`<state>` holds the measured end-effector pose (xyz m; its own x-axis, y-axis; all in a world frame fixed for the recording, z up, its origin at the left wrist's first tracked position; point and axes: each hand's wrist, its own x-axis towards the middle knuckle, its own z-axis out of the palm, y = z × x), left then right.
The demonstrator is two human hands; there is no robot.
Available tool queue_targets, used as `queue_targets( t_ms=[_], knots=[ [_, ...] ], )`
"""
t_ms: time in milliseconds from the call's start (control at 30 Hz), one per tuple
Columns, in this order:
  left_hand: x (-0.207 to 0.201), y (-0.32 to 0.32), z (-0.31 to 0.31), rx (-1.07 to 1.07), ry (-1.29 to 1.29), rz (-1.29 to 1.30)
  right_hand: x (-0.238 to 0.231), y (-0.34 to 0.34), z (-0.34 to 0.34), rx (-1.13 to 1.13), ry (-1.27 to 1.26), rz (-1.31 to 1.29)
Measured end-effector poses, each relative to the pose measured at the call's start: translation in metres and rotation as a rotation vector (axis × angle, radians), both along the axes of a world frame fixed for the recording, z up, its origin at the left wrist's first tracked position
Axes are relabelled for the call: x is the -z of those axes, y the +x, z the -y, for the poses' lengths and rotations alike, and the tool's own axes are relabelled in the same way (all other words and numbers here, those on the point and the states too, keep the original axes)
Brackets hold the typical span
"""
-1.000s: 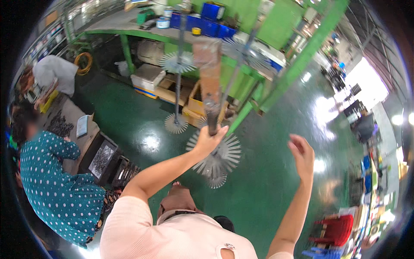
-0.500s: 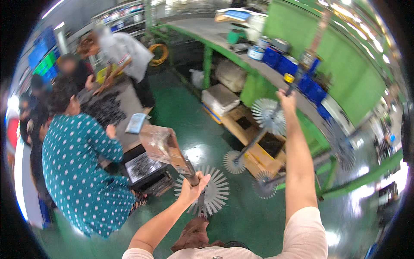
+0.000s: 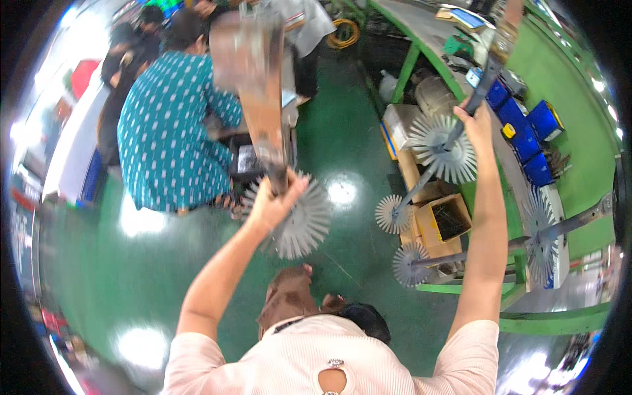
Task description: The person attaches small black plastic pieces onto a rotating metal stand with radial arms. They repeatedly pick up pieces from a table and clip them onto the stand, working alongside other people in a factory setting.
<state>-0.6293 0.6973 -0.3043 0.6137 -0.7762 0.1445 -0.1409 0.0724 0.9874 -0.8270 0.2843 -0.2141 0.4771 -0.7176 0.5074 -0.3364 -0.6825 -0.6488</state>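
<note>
My left hand (image 3: 278, 205) is closed around the dark shaft of a metal tool. A wide rusty bracket (image 3: 255, 85) rises from its top, and a grey slotted disc (image 3: 308, 224) shows behind the hand. My right hand (image 3: 479, 128) wraps a long steel rod (image 3: 488, 72) that slants from upper right to lower left. A large slotted disc (image 3: 433, 139) sits on it below the hand, with a smaller one (image 3: 394, 214) at the lower end. Below my right forearm runs another rod (image 3: 586, 217) bearing slotted discs (image 3: 541, 230); no hand of mine touches it.
A person in a teal patterned top (image 3: 174, 131) works at the left, others beyond. Along the right stands a green workbench (image 3: 411, 62) with blue bins (image 3: 520, 128). Under it is an open cardboard box (image 3: 464, 207). A coiled yellow hose (image 3: 343, 33) is at the back.
The view has swung so the co-workers sit higher. My left hand has raised the bracket, now more upright. My right hand keeps its hold on the rod.
</note>
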Motion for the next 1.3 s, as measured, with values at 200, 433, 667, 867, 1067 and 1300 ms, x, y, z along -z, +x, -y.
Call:
queue_targets(
  t_ms=[200,433,667,867,1067,1300],
  knots=[
    [-0.043,-0.042,-0.07,-0.044,0.156,0.133,0.038,0.036,-0.153,-0.409,0.057,-0.225],
    [-0.054,-0.099,-0.143,-0.11,0.11,0.152,0.07,0.038,-0.319,-0.862,0.202,-0.241],
    [-0.047,-0.158,-0.266,-0.236,-0.06,-0.028,0.08,0.012,-0.486,-1.132,-0.058,-0.326],
    [-0.055,-0.215,-0.378,-0.381,-0.151,-0.176,0.093,-0.002,-0.606,-1.362,-0.013,-0.326],
    [-0.045,-0.24,-0.449,-0.577,-0.219,-0.205,0.106,-0.002,-0.697,-1.497,0.044,-0.38],
    [-0.004,-0.25,-0.489,-0.722,-0.163,-0.204,0.065,-0.057,-0.613,-1.215,-0.193,-0.154]
  ],
)
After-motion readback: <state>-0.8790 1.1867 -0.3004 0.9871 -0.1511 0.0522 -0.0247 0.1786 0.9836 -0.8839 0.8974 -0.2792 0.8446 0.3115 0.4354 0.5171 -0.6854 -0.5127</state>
